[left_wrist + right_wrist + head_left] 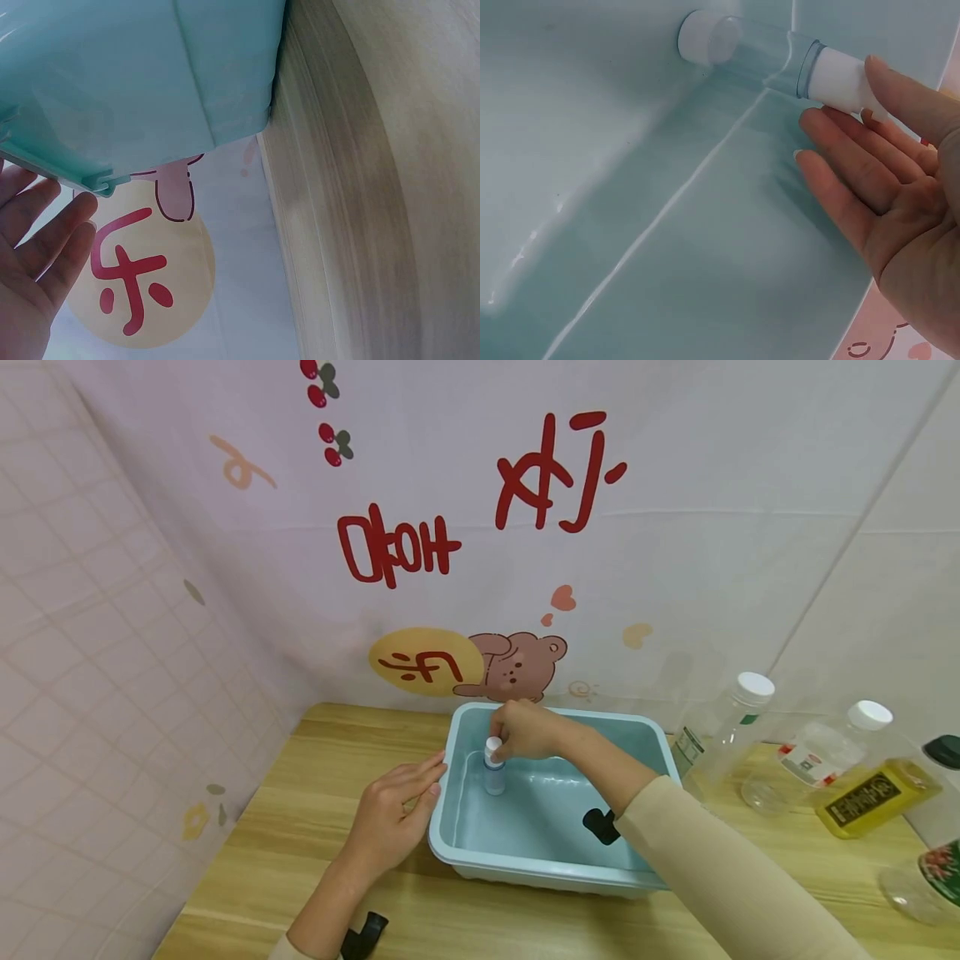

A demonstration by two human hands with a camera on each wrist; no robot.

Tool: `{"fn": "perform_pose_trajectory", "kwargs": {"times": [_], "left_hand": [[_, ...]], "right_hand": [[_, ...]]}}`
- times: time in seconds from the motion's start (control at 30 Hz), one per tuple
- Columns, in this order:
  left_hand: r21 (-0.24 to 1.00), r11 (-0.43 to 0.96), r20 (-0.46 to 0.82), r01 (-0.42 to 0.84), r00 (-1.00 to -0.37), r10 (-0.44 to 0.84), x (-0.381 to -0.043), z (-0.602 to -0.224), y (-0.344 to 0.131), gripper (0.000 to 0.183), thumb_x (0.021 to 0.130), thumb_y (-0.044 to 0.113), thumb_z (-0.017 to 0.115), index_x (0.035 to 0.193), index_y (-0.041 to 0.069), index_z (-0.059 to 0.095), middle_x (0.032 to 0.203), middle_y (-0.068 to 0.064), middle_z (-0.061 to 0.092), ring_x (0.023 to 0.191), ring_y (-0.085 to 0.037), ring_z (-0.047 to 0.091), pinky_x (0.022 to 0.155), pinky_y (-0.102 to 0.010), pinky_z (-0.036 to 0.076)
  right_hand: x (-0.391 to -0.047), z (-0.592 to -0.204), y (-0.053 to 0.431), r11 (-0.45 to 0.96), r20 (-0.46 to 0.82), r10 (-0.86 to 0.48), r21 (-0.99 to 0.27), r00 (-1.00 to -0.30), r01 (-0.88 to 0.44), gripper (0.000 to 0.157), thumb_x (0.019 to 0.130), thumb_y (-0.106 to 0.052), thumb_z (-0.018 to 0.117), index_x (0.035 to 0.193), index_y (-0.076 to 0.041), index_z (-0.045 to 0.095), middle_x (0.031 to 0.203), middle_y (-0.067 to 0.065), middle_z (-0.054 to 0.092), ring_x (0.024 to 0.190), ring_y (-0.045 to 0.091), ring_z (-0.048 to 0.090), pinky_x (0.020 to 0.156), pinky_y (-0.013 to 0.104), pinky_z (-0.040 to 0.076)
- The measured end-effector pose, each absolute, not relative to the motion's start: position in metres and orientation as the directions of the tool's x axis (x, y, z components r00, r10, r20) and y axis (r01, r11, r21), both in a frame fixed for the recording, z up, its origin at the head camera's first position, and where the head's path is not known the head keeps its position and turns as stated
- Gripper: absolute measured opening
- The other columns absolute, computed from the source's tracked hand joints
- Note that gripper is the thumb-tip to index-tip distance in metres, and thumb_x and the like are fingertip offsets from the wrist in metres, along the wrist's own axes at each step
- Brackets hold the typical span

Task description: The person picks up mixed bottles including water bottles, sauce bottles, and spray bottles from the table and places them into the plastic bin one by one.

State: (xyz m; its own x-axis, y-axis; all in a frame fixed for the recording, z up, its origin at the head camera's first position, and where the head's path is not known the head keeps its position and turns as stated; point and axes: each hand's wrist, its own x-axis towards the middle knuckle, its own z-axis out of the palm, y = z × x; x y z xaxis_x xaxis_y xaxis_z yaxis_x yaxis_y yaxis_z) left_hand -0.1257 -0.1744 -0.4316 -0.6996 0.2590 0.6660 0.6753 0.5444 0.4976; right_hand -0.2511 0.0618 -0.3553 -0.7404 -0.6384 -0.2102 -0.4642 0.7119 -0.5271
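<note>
A light-blue plastic basin stands on the wooden table. Inside its far left corner is a small clear bottle with a white cap, upright on the basin floor. My right hand reaches over the basin and pinches the white cap between thumb and fingers. In the right wrist view the bottle's white base shows at the other end of its clear body. My left hand lies along the outside of the basin's left rim, its fairly straight fingertips touching the rim.
Right of the basin stand several bottles: a tall clear bottle, a clear bottle with a red-white label, a yellow-liquid bottle and a green-labelled bottle. A printed cloth hangs behind the table.
</note>
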Motion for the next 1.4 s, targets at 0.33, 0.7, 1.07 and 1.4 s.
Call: {"fn": "perform_pose_trajectory", "kwargs": {"times": [0.33, 0.7, 1.07, 1.4], "left_hand": [[0.497, 0.548, 0.667, 0.673, -0.7, 0.256, -0.125, -0.431, -0.172, 0.031, 0.093, -0.002, 0.071, 0.124, -0.002, 0.075, 0.133, -0.013, 0.07, 0.113, -0.028, 0.072, 0.088, -0.048, 0.062], [0.49, 0.555, 0.67, 0.673, -0.698, 0.254, -0.125, -0.432, -0.171, 0.031, 0.092, -0.002, 0.071, 0.123, -0.002, 0.076, 0.133, -0.012, 0.071, 0.112, -0.027, 0.073, 0.087, -0.047, 0.063], [0.502, 0.556, 0.662, 0.662, -0.708, 0.246, -0.124, -0.432, -0.172, 0.032, 0.092, -0.003, 0.072, 0.124, -0.002, 0.075, 0.133, -0.013, 0.07, 0.114, -0.028, 0.072, 0.088, -0.049, 0.062], [0.508, 0.56, 0.655, 0.655, -0.716, 0.242, -0.123, -0.43, -0.171, 0.032, 0.092, -0.002, 0.072, 0.124, -0.002, 0.075, 0.133, -0.013, 0.07, 0.114, -0.028, 0.072, 0.089, -0.049, 0.062]], "right_hand": [[-0.252, -0.356, 0.066, 0.699, -0.195, -0.651, -0.532, -0.734, -0.478, 0.016, 0.086, -0.014, 0.088, 0.092, -0.011, 0.074, 0.085, -0.003, 0.071, 0.081, 0.015, 0.064, 0.076, 0.028, 0.057], [-0.248, -0.336, 0.07, 0.716, -0.18, -0.634, -0.503, -0.752, -0.483, 0.024, 0.086, -0.015, 0.088, 0.105, -0.006, 0.077, 0.097, 0.002, 0.074, 0.093, 0.017, 0.068, 0.083, 0.031, 0.06], [-0.238, -0.307, 0.079, 0.677, -0.121, -0.669, -0.507, -0.734, -0.533, 0.03, 0.088, -0.013, 0.086, 0.113, -0.003, 0.075, 0.103, 0.005, 0.075, 0.097, 0.02, 0.071, 0.084, 0.032, 0.062], [-0.228, -0.287, 0.092, 0.625, -0.031, -0.677, -0.552, -0.735, -0.552, 0.024, 0.093, -0.015, 0.081, 0.113, -0.002, 0.075, 0.113, 0.008, 0.076, 0.102, 0.021, 0.073, 0.089, 0.037, 0.061]]}}
